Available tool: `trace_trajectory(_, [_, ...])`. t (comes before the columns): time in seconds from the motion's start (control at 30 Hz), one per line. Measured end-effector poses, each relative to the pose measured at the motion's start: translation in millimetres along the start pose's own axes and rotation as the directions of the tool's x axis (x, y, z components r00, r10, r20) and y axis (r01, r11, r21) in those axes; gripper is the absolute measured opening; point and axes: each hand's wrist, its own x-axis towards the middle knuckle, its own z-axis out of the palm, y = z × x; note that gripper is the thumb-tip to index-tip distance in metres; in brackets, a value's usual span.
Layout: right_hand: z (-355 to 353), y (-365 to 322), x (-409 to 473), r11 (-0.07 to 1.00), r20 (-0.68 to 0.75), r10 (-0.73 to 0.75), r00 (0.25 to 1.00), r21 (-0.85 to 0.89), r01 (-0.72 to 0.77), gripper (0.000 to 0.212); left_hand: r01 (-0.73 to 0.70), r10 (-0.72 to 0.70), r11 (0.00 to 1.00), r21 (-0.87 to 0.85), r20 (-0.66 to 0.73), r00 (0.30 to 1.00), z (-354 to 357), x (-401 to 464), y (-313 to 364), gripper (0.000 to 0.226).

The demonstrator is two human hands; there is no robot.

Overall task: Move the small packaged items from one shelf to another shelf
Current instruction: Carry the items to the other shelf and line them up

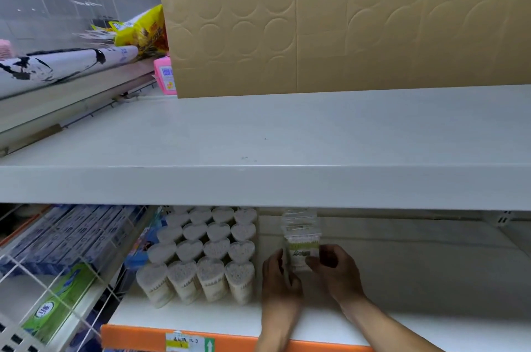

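A row of clear, green-labelled cotton swab packs [301, 232] stands on the lower white shelf [416, 280], running back under the shelf above. My left hand [280, 275] presses against the left side of the front pack. My right hand [334, 264] curls its fingers round the right side of that pack. Both hands reach in from the bottom of the view. The upper white shelf [258, 133] spans the whole width above them.
Several heart-shaped clear tubs of cotton swabs [207, 254] fill the lower shelf left of my hands. A wire divider [71, 265] separates blue boxes and a green tissue pack at far left. An embossed cardboard box [344, 21] stands at the back of the upper shelf.
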Motion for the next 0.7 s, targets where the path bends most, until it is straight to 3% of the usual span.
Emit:
trace_trajectory(0.33, [-1,1,0,0.998,0.016,0.024,1.000,0.060,-0.025,0.032,-0.033,0.036,0.996,0.080,-0.042,0.998,1,-11,3,0.058])
trace_trajectory(0.5, [-6,-2,-3,0.996,0.019,0.062,0.998,0.063,-0.063,0.022,-0.067,0.077,0.994,0.087,-0.117,0.990,0,-20,6,0.046])
trace_trajectory(0.6, [-12,-4,-4,0.995,0.051,0.040,0.998,-0.089,-0.036,0.021,-0.204,0.223,0.971,0.129,-0.155,0.962,-4,-24,6,0.032])
trace_trajectory(0.7, [-25,-13,-6,0.963,0.121,0.038,0.992,-0.270,-0.004,0.028,-0.323,0.343,0.928,0.186,-0.088,0.935,-5,-26,15,0.024])
